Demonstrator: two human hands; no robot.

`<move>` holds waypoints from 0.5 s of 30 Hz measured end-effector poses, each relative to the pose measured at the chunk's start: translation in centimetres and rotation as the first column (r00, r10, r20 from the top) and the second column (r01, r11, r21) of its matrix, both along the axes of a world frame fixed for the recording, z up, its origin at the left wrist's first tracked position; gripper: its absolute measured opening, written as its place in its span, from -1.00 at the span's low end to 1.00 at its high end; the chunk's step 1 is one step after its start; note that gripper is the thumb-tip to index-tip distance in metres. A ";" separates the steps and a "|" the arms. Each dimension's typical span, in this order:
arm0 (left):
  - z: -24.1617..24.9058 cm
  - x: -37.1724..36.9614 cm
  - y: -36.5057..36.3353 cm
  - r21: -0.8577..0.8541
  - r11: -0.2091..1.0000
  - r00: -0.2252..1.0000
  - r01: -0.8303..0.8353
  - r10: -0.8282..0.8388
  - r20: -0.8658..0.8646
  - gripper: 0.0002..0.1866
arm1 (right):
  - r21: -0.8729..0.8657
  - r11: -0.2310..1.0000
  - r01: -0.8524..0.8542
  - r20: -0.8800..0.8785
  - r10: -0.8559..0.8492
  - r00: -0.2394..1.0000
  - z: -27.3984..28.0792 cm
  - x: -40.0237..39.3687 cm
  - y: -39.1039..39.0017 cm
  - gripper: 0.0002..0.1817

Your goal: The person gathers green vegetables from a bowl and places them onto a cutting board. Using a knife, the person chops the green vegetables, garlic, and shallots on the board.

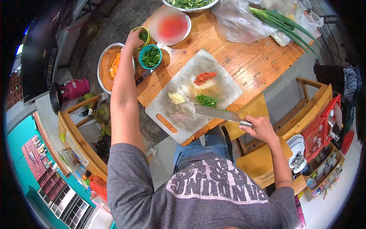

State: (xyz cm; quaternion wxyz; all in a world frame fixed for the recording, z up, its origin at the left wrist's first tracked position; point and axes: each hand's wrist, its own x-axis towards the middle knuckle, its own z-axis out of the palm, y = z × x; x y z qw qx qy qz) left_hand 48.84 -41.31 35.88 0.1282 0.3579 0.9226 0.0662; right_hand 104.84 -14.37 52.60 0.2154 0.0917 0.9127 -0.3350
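My right hand is wrapped round the handle of a kitchen knife, its wide blade lying low over the near part of the cutting board. Against the blade sits a pile of chopped green herbs. Minced red chili, chopped garlic and chopped shallot lie in separate heaps on the board. Far to the left, my left hand grips the rim of a small yellow-green bowl of chopped greens. Beside it stands a turquoise bowl of cut greens.
A metal bowl with orange pieces stands at the table's left edge. Behind are a white bowl with blurred red contents and a large bowl of greens. Green onions lie on a plastic bag. Wooden benches flank the table.
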 end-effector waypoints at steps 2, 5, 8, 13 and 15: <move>-0.7 0.1 0.0 0.047 0.998 0.998 0.037 -0.035 -0.044 -0.39 | -0.008 1.000 0.009 -0.010 -0.009 1.000 -0.3 -0.3 0.4 -0.63; -0.7 0.9 0.6 0.020 1.000 0.998 0.023 -0.022 -0.052 -0.49 | -0.010 1.000 0.010 0.037 -0.010 0.999 -0.6 -0.5 0.4 -0.59; 0.3 1.3 0.9 0.007 1.000 0.997 -0.007 0.008 -0.072 -0.58 | -0.001 1.000 0.008 0.039 -0.008 0.999 -0.4 -0.6 0.0 -0.58; 2.6 1.7 1.9 -0.017 0.996 0.991 -0.086 0.084 -0.102 -0.65 | 0.014 1.000 0.005 0.007 -0.005 1.000 -0.6 -0.8 0.0 -0.57; 4.5 1.6 1.8 -0.006 0.995 0.989 -0.096 0.095 -0.116 -0.68 | 0.015 1.000 0.012 -0.001 -0.012 1.000 0.0 -0.8 -0.4 -0.58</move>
